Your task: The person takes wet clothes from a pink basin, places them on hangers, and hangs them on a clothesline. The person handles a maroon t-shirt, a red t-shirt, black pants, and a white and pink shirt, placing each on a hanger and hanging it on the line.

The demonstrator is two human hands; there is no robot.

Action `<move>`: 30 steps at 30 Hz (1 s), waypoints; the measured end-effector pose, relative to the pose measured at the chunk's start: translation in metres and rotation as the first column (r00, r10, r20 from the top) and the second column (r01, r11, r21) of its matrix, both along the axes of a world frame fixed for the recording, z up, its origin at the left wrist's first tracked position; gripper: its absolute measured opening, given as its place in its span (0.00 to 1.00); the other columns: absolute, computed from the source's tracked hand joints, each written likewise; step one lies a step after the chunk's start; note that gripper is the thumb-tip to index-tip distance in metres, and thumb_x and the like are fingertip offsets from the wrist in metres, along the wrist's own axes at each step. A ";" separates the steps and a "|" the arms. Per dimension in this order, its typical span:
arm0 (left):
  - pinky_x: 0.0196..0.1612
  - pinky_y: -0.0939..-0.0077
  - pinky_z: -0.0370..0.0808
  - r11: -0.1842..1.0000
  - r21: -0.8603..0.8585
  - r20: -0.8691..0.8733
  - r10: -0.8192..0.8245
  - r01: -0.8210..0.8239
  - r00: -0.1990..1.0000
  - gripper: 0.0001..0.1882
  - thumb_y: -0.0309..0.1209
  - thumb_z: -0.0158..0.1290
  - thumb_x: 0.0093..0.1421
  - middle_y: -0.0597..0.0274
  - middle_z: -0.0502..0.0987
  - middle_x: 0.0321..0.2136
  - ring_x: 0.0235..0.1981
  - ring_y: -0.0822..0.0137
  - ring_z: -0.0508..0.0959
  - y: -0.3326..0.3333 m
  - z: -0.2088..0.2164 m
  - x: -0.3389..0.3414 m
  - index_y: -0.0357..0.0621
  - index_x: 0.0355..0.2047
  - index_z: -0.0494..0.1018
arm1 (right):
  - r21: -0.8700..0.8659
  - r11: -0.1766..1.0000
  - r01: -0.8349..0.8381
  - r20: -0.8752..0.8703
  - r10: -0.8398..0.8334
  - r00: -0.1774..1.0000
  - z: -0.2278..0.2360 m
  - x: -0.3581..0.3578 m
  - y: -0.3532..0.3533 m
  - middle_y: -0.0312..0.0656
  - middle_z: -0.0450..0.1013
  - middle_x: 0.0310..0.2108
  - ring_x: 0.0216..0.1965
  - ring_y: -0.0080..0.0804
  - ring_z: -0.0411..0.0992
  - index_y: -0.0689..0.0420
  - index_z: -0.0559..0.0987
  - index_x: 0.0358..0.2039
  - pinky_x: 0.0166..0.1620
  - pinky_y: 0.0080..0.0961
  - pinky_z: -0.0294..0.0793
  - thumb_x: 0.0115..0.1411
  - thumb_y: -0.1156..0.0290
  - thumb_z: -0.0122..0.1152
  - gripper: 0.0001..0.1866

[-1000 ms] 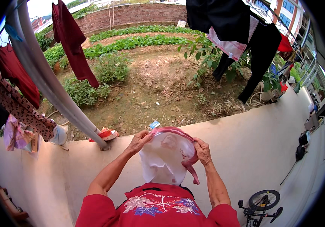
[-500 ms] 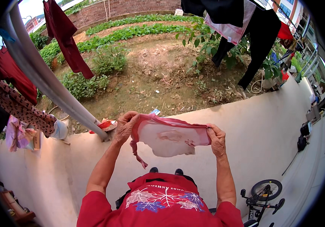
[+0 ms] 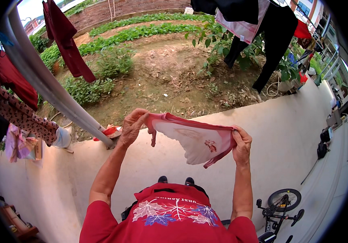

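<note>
Stretched between my two hands is a thin white cloth with pink edging [image 3: 186,139], bib-like in shape, with a small red-brown motif near its right end. My left hand [image 3: 133,126] pinches its upper left corner, and a narrow pink strip dangles just beside it. On the other side, my right hand [image 3: 242,146] has its thumb and fingers closed on the right edge. The cloth's lower edge hangs free and uneven above the concrete. Both arms reach forward at about the same height.
A thick metal pole [image 3: 56,89] slants down at the left. Dark red garments [image 3: 66,44] and a patterned garment [image 3: 24,113] hang there. Black clothes [image 3: 277,40] hang at the upper right. A bicycle [image 3: 281,206] lies low right. Beyond the concrete ledge [image 3: 271,117] is a planted garden.
My right hand has moved slightly right and the cloth is pulled tauter and tilted, its right end now lower. The dangling pink strip has swung up shorter near my left hand.
</note>
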State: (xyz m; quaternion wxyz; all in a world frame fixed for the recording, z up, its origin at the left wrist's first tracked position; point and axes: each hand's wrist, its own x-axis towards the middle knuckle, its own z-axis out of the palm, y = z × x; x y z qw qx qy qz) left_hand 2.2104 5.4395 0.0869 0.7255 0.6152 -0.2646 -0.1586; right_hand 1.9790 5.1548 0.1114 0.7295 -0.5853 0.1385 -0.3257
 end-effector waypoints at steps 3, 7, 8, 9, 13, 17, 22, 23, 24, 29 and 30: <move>0.36 0.80 0.69 0.990 0.093 -0.044 -0.099 0.102 0.994 0.07 0.33 0.51 0.61 0.70 0.71 0.30 0.33 0.78 0.70 0.002 0.003 0.003 0.44 0.33 0.73 | 0.157 0.987 -0.012 0.041 0.005 0.999 0.001 0.001 0.001 0.36 0.75 0.34 0.34 0.19 0.71 0.64 0.77 0.40 0.40 0.16 0.70 0.59 0.77 0.52 0.10; 0.29 0.81 0.70 0.840 0.327 0.722 0.073 -0.433 0.688 0.07 0.36 0.47 0.64 0.71 0.70 0.21 0.22 0.76 0.69 0.009 -0.032 0.013 0.50 0.35 0.71 | 0.018 0.985 -0.170 -0.104 0.171 0.980 0.031 -0.011 0.046 0.35 0.74 0.31 0.32 0.19 0.70 0.64 0.78 0.38 0.36 0.15 0.70 0.59 0.79 0.52 0.08; 0.26 0.81 0.70 0.888 0.297 0.469 0.184 -0.351 0.864 0.07 0.37 0.47 0.64 0.70 0.71 0.22 0.22 0.75 0.70 0.009 -0.043 0.009 0.50 0.36 0.70 | -0.361 0.875 -0.321 -0.213 0.258 0.942 0.037 -0.017 0.058 0.37 0.73 0.28 0.28 0.21 0.71 0.62 0.78 0.38 0.33 0.18 0.70 0.56 0.80 0.54 0.09; 0.24 0.81 0.70 0.931 0.236 0.167 0.244 -0.279 0.955 0.07 0.37 0.46 0.64 0.70 0.71 0.23 0.22 0.75 0.71 0.005 -0.052 0.004 0.50 0.36 0.70 | -0.506 0.757 -0.414 -0.202 0.363 0.910 0.037 -0.020 0.078 0.39 0.71 0.25 0.23 0.26 0.69 0.60 0.78 0.38 0.27 0.21 0.67 0.51 0.82 0.57 0.12; 0.27 0.77 0.78 0.942 -0.200 -0.573 0.111 -0.270 0.812 0.07 0.38 0.45 0.64 0.68 0.74 0.28 0.30 0.72 0.78 0.000 -0.066 -0.019 0.49 0.37 0.66 | -0.825 0.277 -0.492 -0.326 0.477 0.816 0.036 -0.025 0.115 0.37 0.62 0.20 0.20 0.30 0.68 0.57 0.74 0.36 0.23 0.28 0.68 0.49 0.77 0.57 0.12; 0.40 0.68 0.78 0.806 -0.430 -0.715 -0.029 -0.407 0.698 0.08 0.37 0.44 0.64 0.67 0.75 0.33 0.36 0.69 0.77 0.012 -0.073 -0.023 0.48 0.39 0.67 | -0.836 0.237 -0.494 -0.320 0.520 0.792 0.015 -0.022 0.122 0.35 0.62 0.19 0.19 0.28 0.66 0.57 0.75 0.36 0.18 0.25 0.65 0.46 0.77 0.60 0.14; 0.57 0.58 0.66 0.775 -0.492 -0.766 -0.171 -0.396 0.619 0.22 0.43 0.37 0.66 0.52 0.69 0.51 0.52 0.57 0.69 0.049 -0.087 -0.014 0.39 0.51 0.63 | -0.794 0.228 -0.564 -0.348 0.589 0.729 0.005 -0.014 0.137 0.38 0.61 0.21 0.22 0.32 0.69 0.57 0.71 0.31 0.23 0.30 0.69 0.50 0.74 0.56 0.07; 0.57 0.57 0.66 0.783 -0.478 -0.770 -0.156 -0.398 0.618 0.22 0.43 0.37 0.66 0.51 0.68 0.51 0.52 0.57 0.69 0.054 -0.086 -0.015 0.39 0.51 0.63 | -0.786 0.243 -0.569 -0.340 0.600 0.725 0.003 -0.013 0.139 0.38 0.61 0.21 0.22 0.32 0.69 0.57 0.71 0.31 0.23 0.30 0.69 0.51 0.74 0.56 0.06; 0.57 0.57 0.66 0.784 -0.472 -0.770 -0.145 -0.403 0.621 0.23 0.44 0.37 0.66 0.51 0.68 0.52 0.53 0.57 0.69 0.055 -0.083 -0.015 0.39 0.51 0.63 | -0.772 0.268 -0.577 -0.322 0.617 0.718 0.002 -0.010 0.140 0.38 0.62 0.21 0.23 0.32 0.69 0.57 0.72 0.31 0.23 0.29 0.69 0.51 0.74 0.56 0.06; 0.50 0.64 0.72 0.836 -0.372 -0.775 -0.040 -0.403 0.630 0.15 0.38 0.41 0.65 0.60 0.73 0.43 0.45 0.65 0.73 0.054 -0.047 -0.028 0.43 0.46 0.67 | -0.724 0.369 -0.583 -0.189 0.707 0.682 -0.033 -0.004 0.148 0.37 0.62 0.20 0.19 0.30 0.66 0.56 0.75 0.36 0.20 0.26 0.67 0.48 0.74 0.62 0.13; 0.48 0.67 0.74 0.847 -0.359 -0.769 -0.030 -0.392 0.639 0.12 0.35 0.42 0.65 0.63 0.74 0.39 0.42 0.69 0.74 0.051 -0.037 -0.032 0.44 0.44 0.69 | -0.699 0.306 -0.647 -0.272 0.723 0.635 -0.031 -0.003 0.146 0.38 0.64 0.23 0.23 0.31 0.68 0.56 0.75 0.36 0.23 0.27 0.69 0.48 0.73 0.62 0.13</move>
